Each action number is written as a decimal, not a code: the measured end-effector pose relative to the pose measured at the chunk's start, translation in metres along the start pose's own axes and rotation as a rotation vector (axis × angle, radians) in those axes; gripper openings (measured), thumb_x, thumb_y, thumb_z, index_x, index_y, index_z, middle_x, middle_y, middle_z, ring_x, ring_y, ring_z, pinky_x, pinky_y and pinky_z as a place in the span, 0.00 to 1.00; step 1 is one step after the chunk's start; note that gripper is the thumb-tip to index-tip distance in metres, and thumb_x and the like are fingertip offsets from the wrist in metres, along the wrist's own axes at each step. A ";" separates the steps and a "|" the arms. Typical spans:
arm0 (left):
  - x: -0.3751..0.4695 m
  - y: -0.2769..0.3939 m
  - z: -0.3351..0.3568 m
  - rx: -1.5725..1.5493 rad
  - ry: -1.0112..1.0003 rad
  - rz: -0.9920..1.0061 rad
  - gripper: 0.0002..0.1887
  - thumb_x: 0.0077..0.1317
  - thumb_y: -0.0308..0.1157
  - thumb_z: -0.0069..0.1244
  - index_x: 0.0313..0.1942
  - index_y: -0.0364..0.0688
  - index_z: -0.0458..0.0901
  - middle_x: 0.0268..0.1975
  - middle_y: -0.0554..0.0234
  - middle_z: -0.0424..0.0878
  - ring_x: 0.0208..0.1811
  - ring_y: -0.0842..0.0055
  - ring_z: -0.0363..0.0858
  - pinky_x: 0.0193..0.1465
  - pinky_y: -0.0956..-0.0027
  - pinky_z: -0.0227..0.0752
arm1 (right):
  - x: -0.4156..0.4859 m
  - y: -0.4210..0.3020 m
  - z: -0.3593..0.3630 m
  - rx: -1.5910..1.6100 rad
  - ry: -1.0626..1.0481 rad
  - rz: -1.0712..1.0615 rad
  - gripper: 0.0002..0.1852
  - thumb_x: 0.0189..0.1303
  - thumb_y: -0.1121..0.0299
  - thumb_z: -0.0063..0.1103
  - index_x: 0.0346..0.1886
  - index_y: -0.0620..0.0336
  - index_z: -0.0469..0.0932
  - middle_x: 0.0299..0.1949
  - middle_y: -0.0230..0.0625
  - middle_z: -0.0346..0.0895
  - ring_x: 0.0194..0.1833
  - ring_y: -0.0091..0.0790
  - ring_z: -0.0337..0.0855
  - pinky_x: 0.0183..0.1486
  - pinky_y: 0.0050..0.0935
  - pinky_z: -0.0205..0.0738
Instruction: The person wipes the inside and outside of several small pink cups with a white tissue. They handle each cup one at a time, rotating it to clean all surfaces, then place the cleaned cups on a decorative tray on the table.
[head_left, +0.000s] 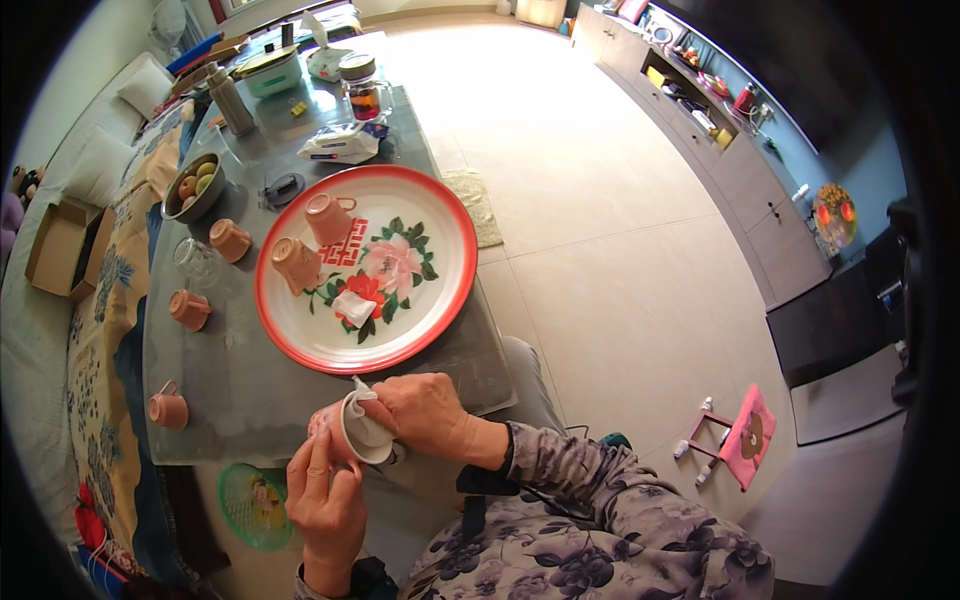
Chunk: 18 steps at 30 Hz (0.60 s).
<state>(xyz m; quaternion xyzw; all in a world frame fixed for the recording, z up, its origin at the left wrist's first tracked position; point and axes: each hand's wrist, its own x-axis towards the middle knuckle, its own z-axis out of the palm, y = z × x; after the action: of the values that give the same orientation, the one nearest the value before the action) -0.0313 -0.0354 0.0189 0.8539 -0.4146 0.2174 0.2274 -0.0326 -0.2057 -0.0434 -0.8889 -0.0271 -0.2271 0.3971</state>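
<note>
My left hand (326, 484) grips a pink mug (336, 433) from below and the side; its mouth faces right, towards my other hand. With my right hand (424, 412) I pinch a white tissue (367, 424) that is partly inside the mug. Both are just off the table's near edge. Beyond them lies a round enamel tray (367, 365) with a red rim and flower pattern. On it, two pink mugs (328, 217) (295, 264) rest upside down, near a folded white tissue (353, 308). Several more pink mugs (229, 240) (190, 310) (168, 409) stand left of the tray.
A clear glass cup (196, 261), a metal bowl of fruit (196, 213), a wipes pack (343, 143), a glass jar of dark liquid (364, 94) and a steel flask (231, 101) are on the table. A green plastic basket (255, 506) sits below its near edge; a small pink stool (750, 439) is at right.
</note>
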 end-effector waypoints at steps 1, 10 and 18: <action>0.001 0.001 -0.001 0.002 0.000 0.010 0.09 0.50 0.19 0.56 0.21 0.32 0.71 0.48 0.42 0.80 0.45 0.54 0.79 0.42 0.61 0.77 | -0.001 0.001 0.002 0.045 -0.060 0.038 0.15 0.60 0.59 0.56 0.23 0.57 0.73 0.20 0.40 0.73 0.25 0.43 0.79 0.26 0.38 0.71; 0.013 -0.026 -0.021 -0.465 -0.304 -0.070 0.09 0.50 0.22 0.58 0.21 0.33 0.72 0.47 0.46 0.83 0.42 0.59 0.80 0.41 0.64 0.74 | 0.011 0.015 -0.012 -0.089 -0.249 -0.504 0.09 0.50 0.68 0.59 0.27 0.58 0.68 0.23 0.35 0.69 0.25 0.39 0.77 0.25 0.33 0.71; 0.001 -0.038 -0.004 -0.604 0.000 -0.351 0.35 0.52 0.43 0.64 0.57 0.36 0.70 0.49 0.55 0.79 0.47 0.70 0.79 0.46 0.69 0.73 | 0.004 -0.016 -0.002 0.683 -0.277 0.185 0.08 0.64 0.70 0.53 0.35 0.66 0.75 0.26 0.39 0.77 0.24 0.29 0.75 0.29 0.27 0.69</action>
<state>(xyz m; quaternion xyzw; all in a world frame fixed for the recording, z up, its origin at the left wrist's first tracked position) -0.0009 -0.0128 0.0149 0.8064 -0.3070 0.0423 0.5036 -0.0336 -0.1967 -0.0295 -0.7263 -0.0743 -0.0458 0.6819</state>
